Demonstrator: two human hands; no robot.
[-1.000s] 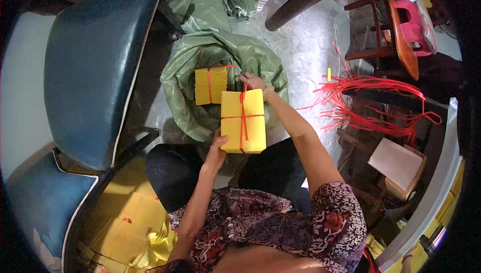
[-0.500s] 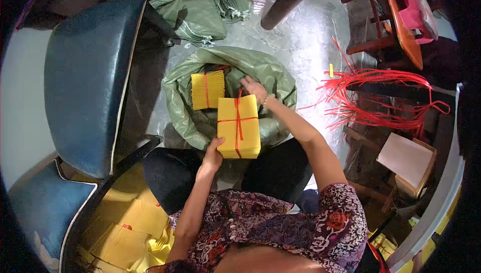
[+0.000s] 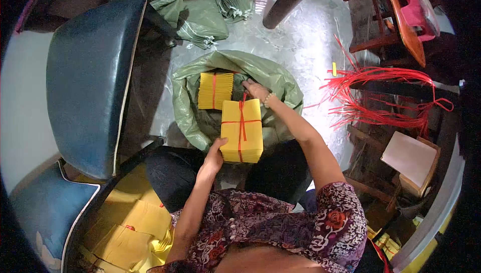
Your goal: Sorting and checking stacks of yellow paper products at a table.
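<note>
My left hand (image 3: pixel 214 157) grips the lower left side of a thick bundle of yellow paper (image 3: pixel 242 140), its thumb on top. Red plastic strapping crosses the bundle and is tied in a knot. The bundle is held over the near rim of a green woven sack (image 3: pixel 188 122), whose mouth is rolled open. My right hand (image 3: pixel 257 90) reaches inside the sack beyond the bundle, fingers stretched out and partly in shadow, with nothing visible in them. To its left, inside the sack, sits another yellow bundle (image 3: pixel 215 91), edges up, with a red band round it.
A blue padded chair (image 3: pixel 92 87) stands at left, with yellow paper stacks (image 3: pixel 130 228) below it. Folded green sacks (image 3: pixel 200 25) lie behind. Red strapping strips (image 3: pixel 386 95) hang over a bar at right, near a wooden stool (image 3: pixel 403 27) and a box (image 3: pixel 411 160) with a pale sheet.
The whole view has shifted slightly, so everything appears a little further right. My right hand's fingers look less spread inside the sack. My left hand keeps its hold on the bundle.
</note>
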